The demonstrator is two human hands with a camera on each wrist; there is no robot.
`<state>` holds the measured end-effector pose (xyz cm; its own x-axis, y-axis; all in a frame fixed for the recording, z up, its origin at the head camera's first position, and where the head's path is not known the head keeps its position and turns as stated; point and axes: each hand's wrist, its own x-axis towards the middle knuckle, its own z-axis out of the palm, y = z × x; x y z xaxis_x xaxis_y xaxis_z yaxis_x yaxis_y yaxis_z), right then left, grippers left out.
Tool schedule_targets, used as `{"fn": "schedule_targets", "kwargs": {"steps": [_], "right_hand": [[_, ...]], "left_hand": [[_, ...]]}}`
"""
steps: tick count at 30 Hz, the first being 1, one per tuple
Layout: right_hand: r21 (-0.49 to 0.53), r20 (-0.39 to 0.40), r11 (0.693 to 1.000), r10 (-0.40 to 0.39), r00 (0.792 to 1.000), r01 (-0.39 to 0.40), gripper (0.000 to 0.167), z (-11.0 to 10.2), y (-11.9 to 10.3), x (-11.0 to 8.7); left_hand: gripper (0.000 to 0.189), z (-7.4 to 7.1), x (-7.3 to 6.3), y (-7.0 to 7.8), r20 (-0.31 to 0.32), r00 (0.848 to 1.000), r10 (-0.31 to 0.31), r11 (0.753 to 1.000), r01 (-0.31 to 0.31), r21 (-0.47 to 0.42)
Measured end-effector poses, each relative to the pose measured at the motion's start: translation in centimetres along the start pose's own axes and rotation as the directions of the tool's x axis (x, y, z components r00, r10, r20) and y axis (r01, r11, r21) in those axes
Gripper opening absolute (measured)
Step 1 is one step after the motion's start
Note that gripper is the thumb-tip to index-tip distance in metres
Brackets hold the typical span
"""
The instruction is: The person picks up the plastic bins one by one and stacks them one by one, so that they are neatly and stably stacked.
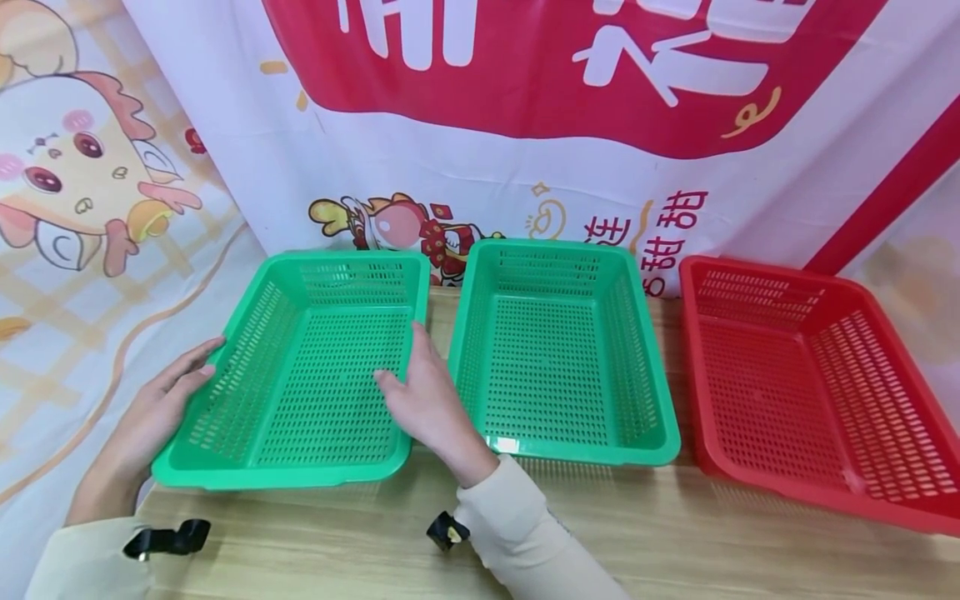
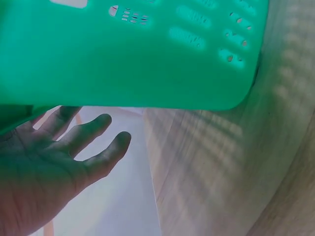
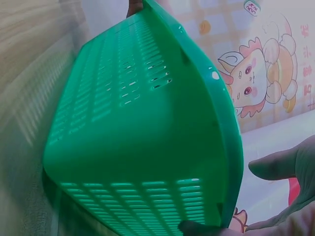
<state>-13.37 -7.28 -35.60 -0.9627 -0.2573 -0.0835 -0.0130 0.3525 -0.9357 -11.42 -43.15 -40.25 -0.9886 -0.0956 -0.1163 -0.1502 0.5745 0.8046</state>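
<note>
A green rectangular plastic basket (image 1: 337,383) with perforated walls stands at the left of the table, nothing inside it. My left hand (image 1: 153,412) is at its left rim, thumb and fingertips right at the edge. In the left wrist view, the fingers of that hand (image 2: 54,162) are extended and spread beside the outer wall. At the right rim is my right hand (image 1: 431,404), its thumb over the inside and its index finger along the edge. The right wrist view shows the thumb (image 3: 275,164) apart from the rim and a fingertip (image 3: 197,228) against the outer wall.
A second green basket (image 1: 566,454) stands in the middle and a red basket (image 1: 825,496) at the right, both on the wooden table (image 1: 337,550). Printed cloth (image 1: 510,158) hangs behind them, with more patterned cloth (image 1: 67,333) along the left side.
</note>
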Motion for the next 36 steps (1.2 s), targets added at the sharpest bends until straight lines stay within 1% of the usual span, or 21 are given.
{"fn": "schedule_targets", "kwargs": {"steps": [4, 7, 11, 12, 14, 15, 17, 19, 21, 22, 23, 25, 27, 29, 34, 36], "right_hand": [[0.017, 0.026, 1.000, 0.019, 0.999, -0.019, 0.082, -0.1, 0.0, 0.0], [0.025, 0.050, 0.999, 0.041, 0.998, -0.042, 0.082, -0.2, -0.1, 0.0], [0.030, 0.068, 0.997, 0.063, 0.996, -0.065, 0.080, -0.3, -0.1, 0.1], [0.025, 0.064, 0.998, 0.063, 0.996, -0.064, 0.079, -0.3, -0.1, 0.0], [0.020, 0.057, 0.998, 0.058, 0.997, -0.059, 0.078, -0.3, -0.1, 0.0], [0.020, 0.051, 0.998, 0.053, 0.997, -0.054, 0.076, -0.2, -0.1, -0.1], [0.021, 0.036, 0.999, 0.038, 0.999, -0.039, 0.074, -0.2, -0.1, -0.2], [0.020, 0.021, 1.000, 0.024, 0.999, -0.024, 0.072, -0.2, -0.1, -0.3], [0.023, 0.019, 1.000, 0.015, 1.000, -0.015, 0.070, -0.3, -0.1, -0.3], [0.024, 0.021, 1.000, 0.008, 1.000, -0.009, 0.069, -0.3, -0.1, -0.4], [0.028, 0.025, 1.000, 0.002, 1.000, -0.003, 0.068, -0.3, -0.1, -0.4], [0.046, 0.033, 0.999, -0.010, 0.999, 0.009, 0.066, -0.3, 0.0, -0.4], [0.078, 0.031, 0.997, -0.026, 0.999, 0.023, 0.064, -0.4, 0.1, -0.5], [0.110, 0.019, 0.993, -0.042, 0.999, 0.039, 0.063, -0.5, 0.2, -0.5], [0.156, -0.018, 0.985, -0.067, 0.998, 0.069, 0.063, -0.6, 0.3, -0.6], [0.164, -0.035, 0.983, -0.076, 0.996, 0.081, 0.062, -0.6, 0.3, -0.7]], "left_hand": [[0.058, -0.2, 0.0, -0.2, 0.005, 1.000, -0.012, 1.000, 0.012, -0.023], [0.057, -0.4, -0.1, -0.5, 0.010, 1.000, -0.027, 0.999, 0.027, -0.021], [0.057, -0.7, -0.3, -1.1, 0.024, 0.999, -0.022, 0.999, 0.023, -0.023], [0.057, -0.7, -0.3, -1.2, 0.027, 1.000, -0.016, 0.999, 0.017, -0.030], [0.057, -1.0, -0.3, -1.4, 0.031, 0.999, -0.005, 0.997, 0.008, -0.073], [0.057, -1.1, -0.3, -1.4, 0.034, 0.999, 0.000, 0.997, 0.002, -0.073], [0.058, -1.3, -0.2, -1.4, 0.037, 0.999, 0.001, 0.994, 0.003, -0.106], [0.058, -1.5, -0.2, -1.2, 0.041, 0.999, -0.014, 0.991, 0.019, -0.132], [0.058, -1.6, -0.3, -1.1, 0.048, 0.999, -0.023, 0.989, 0.030, -0.142], [0.058, -1.7, -0.3, -1.1, 0.053, 0.998, -0.031, 0.986, 0.039, -0.163], [0.058, -1.8, -0.4, -1.0, 0.059, 0.998, -0.036, 0.981, 0.046, -0.186], [0.057, -1.9, -0.5, -1.0, 0.080, 0.996, -0.041, 0.960, 0.062, -0.273], [0.057, -2.0, -0.6, -1.0, 0.097, 0.995, -0.031, 0.936, 0.063, -0.346], [0.057, -2.1, -0.7, -1.0, 0.110, 0.994, -0.029, 0.905, 0.072, -0.418], [0.057, -2.4, -0.8, -0.9, 0.117, 0.993, 0.009, 0.855, 0.053, -0.517], [0.057, -2.5, -0.8, -0.9, 0.116, 0.993, 0.034, 0.843, 0.034, -0.537]]}}
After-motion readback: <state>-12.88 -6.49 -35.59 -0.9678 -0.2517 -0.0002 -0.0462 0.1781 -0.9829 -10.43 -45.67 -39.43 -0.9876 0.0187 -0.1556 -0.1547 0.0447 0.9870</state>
